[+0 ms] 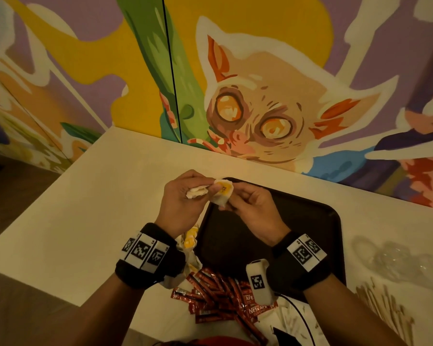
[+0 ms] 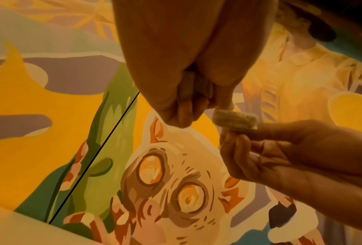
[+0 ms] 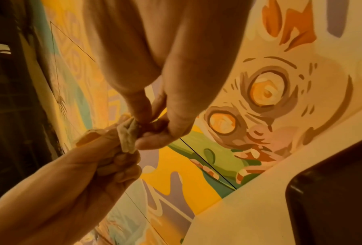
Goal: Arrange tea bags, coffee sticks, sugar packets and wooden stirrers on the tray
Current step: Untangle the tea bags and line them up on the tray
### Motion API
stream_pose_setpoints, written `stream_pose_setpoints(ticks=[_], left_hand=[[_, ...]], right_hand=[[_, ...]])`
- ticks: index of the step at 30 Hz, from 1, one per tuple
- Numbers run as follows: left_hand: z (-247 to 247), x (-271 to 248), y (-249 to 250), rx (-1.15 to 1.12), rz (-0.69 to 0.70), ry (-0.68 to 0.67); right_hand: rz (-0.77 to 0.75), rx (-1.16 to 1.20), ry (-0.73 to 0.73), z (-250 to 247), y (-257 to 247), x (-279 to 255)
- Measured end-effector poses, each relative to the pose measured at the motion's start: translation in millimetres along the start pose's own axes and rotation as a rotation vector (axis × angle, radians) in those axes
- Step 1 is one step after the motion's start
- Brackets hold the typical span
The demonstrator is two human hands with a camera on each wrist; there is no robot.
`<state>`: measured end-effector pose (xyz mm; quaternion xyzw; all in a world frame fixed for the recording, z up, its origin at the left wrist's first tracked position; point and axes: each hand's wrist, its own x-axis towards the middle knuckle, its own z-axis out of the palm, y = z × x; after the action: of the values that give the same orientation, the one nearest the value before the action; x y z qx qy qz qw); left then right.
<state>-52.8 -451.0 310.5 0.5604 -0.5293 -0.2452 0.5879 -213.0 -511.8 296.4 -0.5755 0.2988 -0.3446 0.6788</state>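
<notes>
Both hands are raised above the far left corner of the dark tray (image 1: 310, 221). My left hand (image 1: 185, 193) grips a small bunch of white tea bags (image 1: 196, 192). My right hand (image 1: 238, 198) pinches one tea bag with a yellow tag (image 1: 223, 192) beside that bunch. In the left wrist view the tea bag (image 2: 234, 120) sits edge-on between the two hands. In the right wrist view the crumpled tea bag (image 3: 128, 136) is pinched by fingers of both hands. More yellow-tagged tea bags (image 1: 189, 239) lie left of the tray, red coffee sticks (image 1: 210, 293) at its near edge, wooden stirrers (image 1: 385, 308) at the right.
The white table (image 1: 85, 208) meets a painted mural wall (image 1: 260, 108) at its far edge. A clear crumpled plastic wrapper (image 1: 398, 258) lies right of the tray. White packets (image 1: 293, 320) and a black cable (image 1: 300, 313) lie near the table's front edge.
</notes>
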Motion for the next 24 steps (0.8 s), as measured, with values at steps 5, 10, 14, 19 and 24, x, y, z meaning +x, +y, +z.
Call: stream_pose_setpoints(ticks=[5, 10, 14, 19, 24], left_hand=[[5.0, -3.8, -12.1, 0.036, -0.059, 0.063], [8.3, -7.6, -32.9, 0.124, -0.175, 0.043], [4.9, -9.7, -49.8, 0.126, -0.313, 0.079], [-5.3, -15.3, -69.6, 0.167, -0.362, -0.002], [-11.5, -18.7, -84.1, 0.136, -0.413, -0.01]], right_hand=[[0.094, 0.021, 0.011, 0.0, 4.6, -2.7], [0.058, -0.304, 0.123, -6.6, 23.4, 13.4], [0.176, -0.411, 0.257, -24.0, 48.6, 43.8], [0.3, -0.541, 0.413, -50.7, 87.1, 92.6], [0.408, -0.631, 0.44, -68.0, 117.5, 132.1]])
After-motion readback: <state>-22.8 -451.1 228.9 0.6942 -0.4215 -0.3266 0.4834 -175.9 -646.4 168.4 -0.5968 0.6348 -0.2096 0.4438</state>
